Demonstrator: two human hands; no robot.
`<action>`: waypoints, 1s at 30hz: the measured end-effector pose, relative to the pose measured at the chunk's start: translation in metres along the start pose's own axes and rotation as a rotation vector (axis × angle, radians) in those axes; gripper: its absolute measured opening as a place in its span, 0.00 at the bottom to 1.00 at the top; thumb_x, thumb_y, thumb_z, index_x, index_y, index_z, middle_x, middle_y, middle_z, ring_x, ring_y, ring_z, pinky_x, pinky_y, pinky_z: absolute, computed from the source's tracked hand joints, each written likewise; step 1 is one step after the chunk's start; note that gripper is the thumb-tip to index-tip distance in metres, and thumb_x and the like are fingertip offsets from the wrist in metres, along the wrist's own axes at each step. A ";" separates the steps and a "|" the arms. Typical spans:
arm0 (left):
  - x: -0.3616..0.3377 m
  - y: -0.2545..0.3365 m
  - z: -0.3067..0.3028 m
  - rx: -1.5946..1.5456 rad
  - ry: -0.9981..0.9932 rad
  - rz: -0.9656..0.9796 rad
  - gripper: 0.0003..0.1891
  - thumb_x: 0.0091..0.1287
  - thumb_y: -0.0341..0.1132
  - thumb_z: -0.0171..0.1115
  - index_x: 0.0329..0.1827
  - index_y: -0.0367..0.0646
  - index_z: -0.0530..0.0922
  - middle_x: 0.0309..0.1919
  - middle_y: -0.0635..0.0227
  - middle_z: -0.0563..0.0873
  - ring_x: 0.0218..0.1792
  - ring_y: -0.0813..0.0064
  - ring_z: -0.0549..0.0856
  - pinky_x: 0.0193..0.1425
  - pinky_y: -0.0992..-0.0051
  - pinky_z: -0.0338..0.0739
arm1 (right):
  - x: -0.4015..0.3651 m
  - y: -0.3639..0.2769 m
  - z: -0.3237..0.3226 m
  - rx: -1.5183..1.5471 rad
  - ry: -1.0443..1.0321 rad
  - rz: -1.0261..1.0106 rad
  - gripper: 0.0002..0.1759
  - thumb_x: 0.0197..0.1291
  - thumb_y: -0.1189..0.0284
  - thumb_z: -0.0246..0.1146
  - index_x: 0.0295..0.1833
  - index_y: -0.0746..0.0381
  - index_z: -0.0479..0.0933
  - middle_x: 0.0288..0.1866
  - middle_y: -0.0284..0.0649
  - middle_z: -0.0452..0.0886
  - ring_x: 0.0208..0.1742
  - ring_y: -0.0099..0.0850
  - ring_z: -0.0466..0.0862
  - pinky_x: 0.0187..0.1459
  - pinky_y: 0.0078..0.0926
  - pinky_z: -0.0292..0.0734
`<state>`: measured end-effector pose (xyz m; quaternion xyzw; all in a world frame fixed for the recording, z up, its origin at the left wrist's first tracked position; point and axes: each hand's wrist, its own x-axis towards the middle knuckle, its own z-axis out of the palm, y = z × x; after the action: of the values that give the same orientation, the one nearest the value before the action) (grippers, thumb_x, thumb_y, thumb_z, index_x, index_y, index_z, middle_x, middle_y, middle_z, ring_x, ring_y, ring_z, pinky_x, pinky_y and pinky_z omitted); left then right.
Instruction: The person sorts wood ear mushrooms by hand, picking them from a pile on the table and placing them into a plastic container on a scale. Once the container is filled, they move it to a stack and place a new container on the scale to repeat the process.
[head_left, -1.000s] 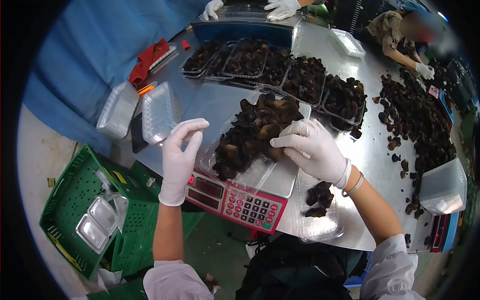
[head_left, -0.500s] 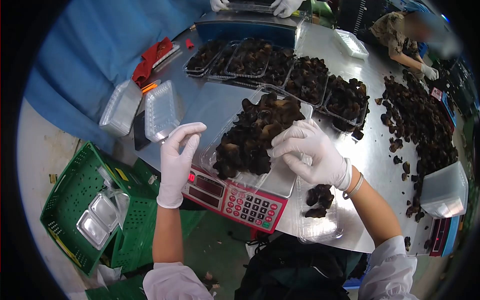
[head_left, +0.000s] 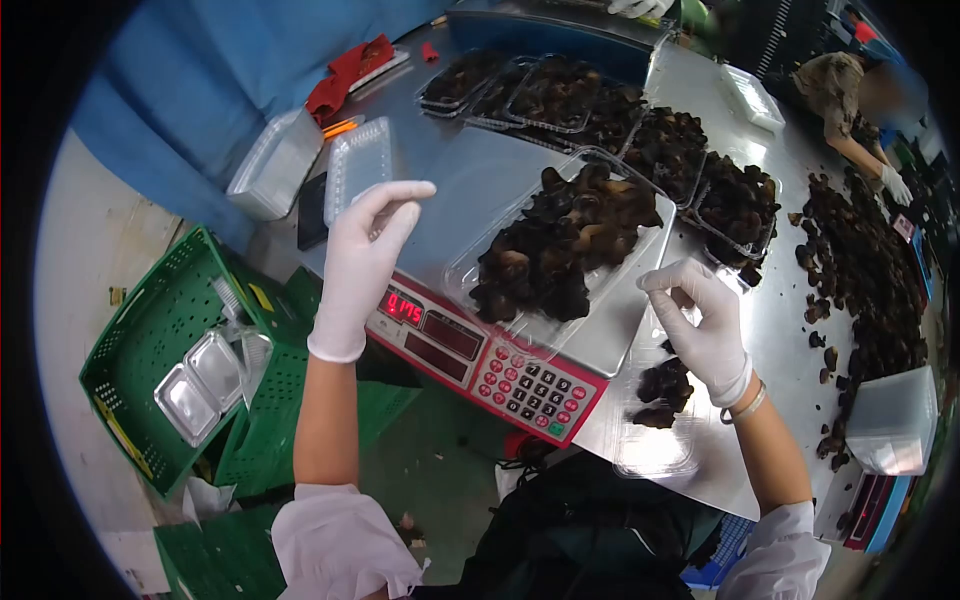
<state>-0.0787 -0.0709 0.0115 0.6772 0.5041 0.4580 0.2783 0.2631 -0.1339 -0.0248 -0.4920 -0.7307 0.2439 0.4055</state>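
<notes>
I note filled trays (head_left: 550, 93) behind the scale (head_left: 480, 365); near tabletop (head_left: 700, 478) edge close. Both hands empty, fingers narrowly parted.

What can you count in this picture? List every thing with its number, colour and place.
Near scale: one, red and silver, table's near edge
Tray on the scale: one, clear, heaped
Ruffled pieces: many, dark brown, in trays and loose at right
Filled trays behind: several, clear
Sparse tray: one, clear, right of scale
Empty tray stacks: several, clear, left and right
Dark flat object: one, by left stacks
Cloth: one, red, far left
Crates: green, lower left, number unclear
Curtain: blue, left
Table: one, silver, centre
Co-worker: one, upper right
Left hand, right hand: white-gloved, beside the scale
</notes>
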 end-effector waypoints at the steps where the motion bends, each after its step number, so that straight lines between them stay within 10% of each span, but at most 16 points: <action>1: 0.003 0.000 0.001 0.002 0.005 -0.004 0.11 0.73 0.26 0.61 0.54 0.37 0.86 0.50 0.67 0.88 0.51 0.79 0.85 0.60 0.78 0.76 | -0.003 0.001 0.002 0.003 -0.006 -0.003 0.03 0.67 0.76 0.65 0.44 0.62 0.83 0.36 0.35 0.83 0.33 0.22 0.80 0.36 0.21 0.73; 4: 0.017 0.000 0.004 0.020 -0.083 -0.032 0.11 0.73 0.28 0.61 0.55 0.36 0.85 0.47 0.67 0.89 0.48 0.80 0.86 0.58 0.78 0.77 | -0.005 -0.004 0.000 0.497 -0.253 0.531 0.13 0.79 0.65 0.57 0.51 0.64 0.81 0.33 0.35 0.84 0.23 0.15 0.73 0.28 0.13 0.68; 9: 0.045 -0.011 0.019 0.141 -0.424 -0.148 0.18 0.73 0.31 0.61 0.64 0.37 0.82 0.49 0.65 0.89 0.48 0.79 0.85 0.56 0.76 0.79 | 0.003 -0.024 -0.009 0.565 -0.499 0.763 0.17 0.80 0.60 0.55 0.54 0.62 0.80 0.24 0.35 0.83 0.17 0.13 0.66 0.19 0.14 0.57; 15: 0.076 -0.009 0.010 0.104 -0.402 -0.113 0.20 0.73 0.32 0.61 0.67 0.39 0.80 0.51 0.64 0.88 0.48 0.78 0.85 0.55 0.76 0.80 | 0.012 -0.012 -0.011 0.662 -0.503 0.824 0.18 0.79 0.60 0.55 0.54 0.65 0.80 0.23 0.39 0.84 0.16 0.15 0.65 0.18 0.15 0.57; 19: 0.073 -0.011 0.028 0.094 -0.739 -0.336 0.19 0.73 0.32 0.64 0.65 0.36 0.80 0.47 0.67 0.88 0.42 0.80 0.86 0.49 0.76 0.83 | 0.024 -0.008 -0.001 0.813 -0.593 0.825 0.21 0.81 0.61 0.53 0.59 0.69 0.79 0.27 0.47 0.88 0.11 0.15 0.62 0.14 0.17 0.54; 30: 0.129 0.011 0.089 0.091 -0.723 -0.418 0.12 0.69 0.24 0.62 0.54 0.35 0.82 0.36 0.71 0.83 0.35 0.80 0.84 0.41 0.73 0.87 | 0.089 0.047 -0.027 0.748 -0.338 0.723 0.14 0.74 0.66 0.60 0.37 0.63 0.80 0.25 0.47 0.88 0.10 0.18 0.66 0.12 0.19 0.55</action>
<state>0.0152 0.0540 0.0273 0.6891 0.5203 0.1017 0.4940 0.2936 -0.0353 -0.0136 -0.4878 -0.4334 0.6868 0.3202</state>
